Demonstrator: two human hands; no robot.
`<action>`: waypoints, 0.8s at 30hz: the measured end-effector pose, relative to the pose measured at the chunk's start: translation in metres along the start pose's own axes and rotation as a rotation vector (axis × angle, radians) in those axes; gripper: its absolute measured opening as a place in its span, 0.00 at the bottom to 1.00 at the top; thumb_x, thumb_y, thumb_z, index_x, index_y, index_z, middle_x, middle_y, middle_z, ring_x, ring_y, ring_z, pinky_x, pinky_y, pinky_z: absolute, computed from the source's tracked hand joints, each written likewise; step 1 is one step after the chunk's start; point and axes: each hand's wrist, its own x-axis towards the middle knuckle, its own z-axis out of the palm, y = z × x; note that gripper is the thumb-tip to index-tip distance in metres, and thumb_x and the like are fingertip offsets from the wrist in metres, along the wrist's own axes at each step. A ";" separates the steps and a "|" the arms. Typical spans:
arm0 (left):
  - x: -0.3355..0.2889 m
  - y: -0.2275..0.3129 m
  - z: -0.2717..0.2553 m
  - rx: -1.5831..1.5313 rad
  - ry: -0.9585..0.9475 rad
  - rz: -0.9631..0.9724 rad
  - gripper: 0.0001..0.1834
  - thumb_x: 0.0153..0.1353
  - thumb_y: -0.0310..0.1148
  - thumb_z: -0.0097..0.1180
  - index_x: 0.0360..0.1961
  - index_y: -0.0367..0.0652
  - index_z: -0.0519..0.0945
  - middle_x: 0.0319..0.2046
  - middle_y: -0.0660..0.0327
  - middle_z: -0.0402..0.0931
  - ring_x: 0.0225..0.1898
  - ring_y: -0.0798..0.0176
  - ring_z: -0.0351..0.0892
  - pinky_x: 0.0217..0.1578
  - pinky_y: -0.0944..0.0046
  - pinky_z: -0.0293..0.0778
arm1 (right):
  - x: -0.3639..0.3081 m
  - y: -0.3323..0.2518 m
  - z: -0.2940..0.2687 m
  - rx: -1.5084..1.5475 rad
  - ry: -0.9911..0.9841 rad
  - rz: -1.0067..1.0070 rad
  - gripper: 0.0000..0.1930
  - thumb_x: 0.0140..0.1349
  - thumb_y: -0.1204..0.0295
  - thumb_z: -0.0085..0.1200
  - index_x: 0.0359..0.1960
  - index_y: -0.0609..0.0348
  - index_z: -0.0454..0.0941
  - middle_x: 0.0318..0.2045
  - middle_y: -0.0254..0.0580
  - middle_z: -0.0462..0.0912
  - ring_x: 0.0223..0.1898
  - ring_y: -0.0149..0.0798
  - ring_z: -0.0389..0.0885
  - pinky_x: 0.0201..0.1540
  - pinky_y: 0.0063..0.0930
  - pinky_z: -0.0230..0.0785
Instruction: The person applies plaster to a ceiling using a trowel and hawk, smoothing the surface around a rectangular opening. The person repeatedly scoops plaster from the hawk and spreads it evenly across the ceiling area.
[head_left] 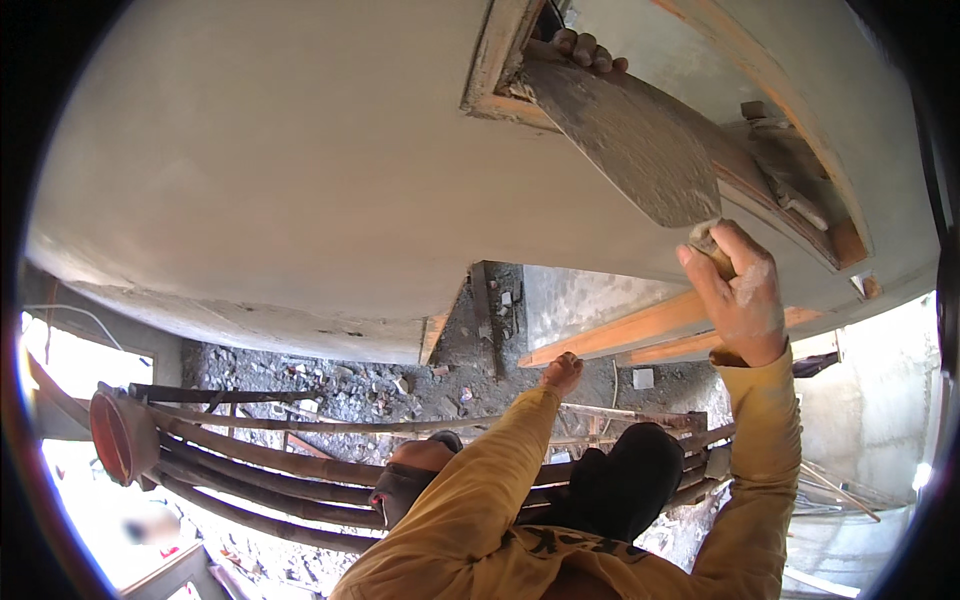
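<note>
My right hand (742,295) is closed around the short handle of a plastering trowel (630,135). The broad blade, smeared with grey mortar, slants up and left across the wooden-framed opening (497,60) in the plastered wall (280,170). Its far end is at the frame's corner. Another person's hand (590,50) shows there, fingers curled over the edge behind the blade. Lower down, my left hand (563,373) is closed beside the end of an orange wooden board (620,328); what its fingers hold, if anything, is hidden.
Bamboo scaffold poles (270,460) run below me, my dark-clad leg (630,475) above them. A round reddish container (115,437) stands at their left end. Rubble (370,385) covers the ground beneath. A wooden strip (770,80) edges the recess at upper right.
</note>
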 end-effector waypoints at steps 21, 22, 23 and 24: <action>-0.046 -0.072 -0.021 0.106 -0.032 -0.466 0.23 0.63 0.48 0.40 0.45 0.42 0.77 0.50 0.43 0.75 0.53 0.42 0.74 0.55 0.50 0.69 | -0.368 0.234 0.234 -0.437 -1.719 0.360 0.22 0.60 0.59 0.49 0.55 0.50 0.73 0.54 0.47 0.75 0.56 0.48 0.75 0.54 0.45 0.69; -0.049 -0.049 -0.028 0.104 -0.020 -0.436 0.23 0.64 0.48 0.40 0.45 0.42 0.77 0.50 0.44 0.75 0.53 0.42 0.75 0.55 0.50 0.70 | -0.363 0.227 0.226 -0.388 -1.806 0.338 0.25 0.60 0.59 0.50 0.60 0.48 0.72 0.59 0.46 0.74 0.60 0.47 0.73 0.57 0.45 0.68; -0.043 -0.034 -0.030 0.103 -0.015 -0.386 0.22 0.64 0.48 0.40 0.45 0.43 0.77 0.49 0.44 0.76 0.52 0.42 0.75 0.54 0.50 0.70 | -0.391 0.246 0.232 -0.342 -1.804 0.386 0.24 0.60 0.59 0.49 0.59 0.48 0.73 0.58 0.46 0.75 0.59 0.47 0.74 0.57 0.45 0.69; -0.036 -0.025 -0.029 0.074 -0.031 -0.336 0.22 0.64 0.47 0.40 0.45 0.43 0.78 0.49 0.45 0.76 0.52 0.43 0.75 0.53 0.50 0.70 | -0.419 0.268 0.239 -0.305 -1.800 0.424 0.24 0.60 0.59 0.49 0.58 0.48 0.73 0.57 0.45 0.76 0.58 0.47 0.75 0.56 0.44 0.69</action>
